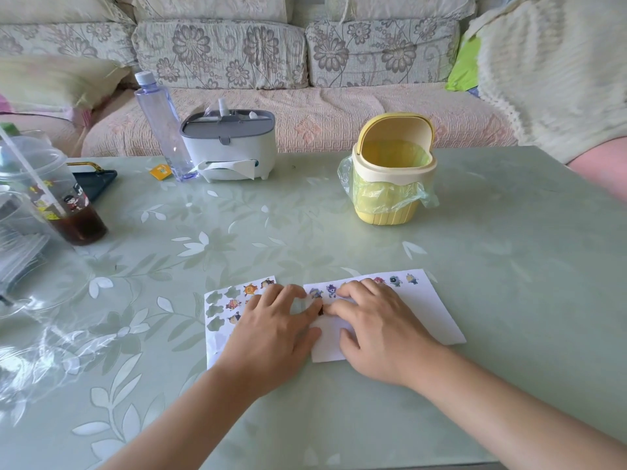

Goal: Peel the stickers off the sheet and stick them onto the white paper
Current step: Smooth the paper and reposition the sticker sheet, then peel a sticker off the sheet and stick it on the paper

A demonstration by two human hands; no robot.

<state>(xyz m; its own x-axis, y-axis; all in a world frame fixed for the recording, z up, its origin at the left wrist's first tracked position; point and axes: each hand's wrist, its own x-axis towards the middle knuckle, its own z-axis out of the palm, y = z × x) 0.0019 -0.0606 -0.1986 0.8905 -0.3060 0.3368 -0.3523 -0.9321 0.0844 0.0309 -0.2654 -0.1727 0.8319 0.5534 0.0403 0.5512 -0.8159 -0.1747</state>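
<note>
Left hand (pixel 274 329), right hand (pixel 380 330): both flat, grasping nothing, index tips meeting on dark sticker (pixel 321 311) at left edge of white paper (pixel 437 317). Sticker sheet (pixel 217 300) just left, partly under left hand, which looks nearer for next peel.

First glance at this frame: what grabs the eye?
Both hands meet low in the centre: the left hand rests over the sticker sheet, the right hand on the white paper, fingertips converging on a small dark sticker at the paper's edge. Behind them a yellow bin, lid up, stands on the pale green table. A row of stickers lines the paper's far edge.
</note>
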